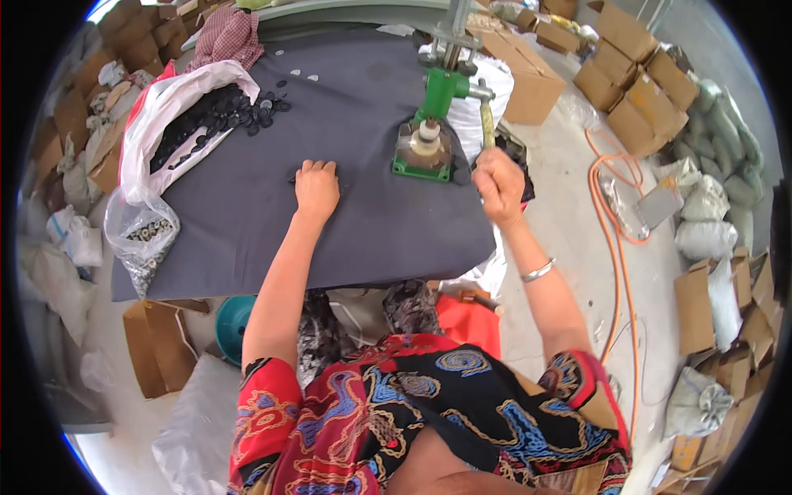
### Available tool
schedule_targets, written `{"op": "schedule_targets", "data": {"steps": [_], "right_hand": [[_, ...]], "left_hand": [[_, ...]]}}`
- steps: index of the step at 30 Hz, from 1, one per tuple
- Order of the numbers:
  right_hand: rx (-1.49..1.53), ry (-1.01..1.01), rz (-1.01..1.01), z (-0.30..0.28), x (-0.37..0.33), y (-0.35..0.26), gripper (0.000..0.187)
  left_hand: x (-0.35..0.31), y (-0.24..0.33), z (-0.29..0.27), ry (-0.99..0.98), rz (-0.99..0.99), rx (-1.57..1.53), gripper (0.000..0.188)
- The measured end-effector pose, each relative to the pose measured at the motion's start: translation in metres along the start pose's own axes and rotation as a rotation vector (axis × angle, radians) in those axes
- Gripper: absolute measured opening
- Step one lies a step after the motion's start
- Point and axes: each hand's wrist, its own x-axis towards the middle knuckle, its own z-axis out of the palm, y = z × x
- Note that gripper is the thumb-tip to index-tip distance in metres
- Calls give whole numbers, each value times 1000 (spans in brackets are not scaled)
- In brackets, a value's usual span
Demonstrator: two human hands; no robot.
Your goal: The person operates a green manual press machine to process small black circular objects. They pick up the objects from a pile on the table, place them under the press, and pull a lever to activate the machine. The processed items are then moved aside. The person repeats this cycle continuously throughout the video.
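A green hand press (436,97) stands on the dark cloth-covered table (371,239), its clear guard around the base. My right hand (499,186) is closed round the lower end of its lever (487,124), whose grip is wrapped in yellowish material. My left hand (317,191) rests on the cloth left of the press, fingers curled under; what they hold, if anything, is hidden. A small dark piece (292,177) shows at its left edge. Black round discs (262,111) spill from a white bag (227,76) at the far left of the table.
A clear plastic bag of small metal parts (147,239) hangs at the table's left front corner. A checked cloth (225,37) lies at the back left. Orange hose (606,194) runs along the right floor. Cardboard boxes (639,99) and sacks (705,223) stand along the right side.
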Motion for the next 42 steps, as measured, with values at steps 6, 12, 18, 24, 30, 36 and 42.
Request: {"op": "schedule_targets", "data": {"steps": [6,12,18,24,30,36,42], "right_hand": [[71,-22,120,-2,7,-6,17],[155,21,440,-17,43,-17,20],[375,233,499,-35,136,17,27],[490,336,613,-44,181,49,26],[454,370,676,-48,189,74,28],[381,369,655,-49,188,73,32],[347,389,602,-46,189,67,31]], "left_hand": [[-5,-4,4,54,-22,-98,34],[-7,3,7,117,54,-320,46],[-11,10,-1,51,-238,-295,58],[23,66,-6,83,-194,-620,67],[71,116,20,51,-63,-665,77],[90,130,42,-6,-121,-560,83],[102,135,55,7,-133,-662,87]]}}
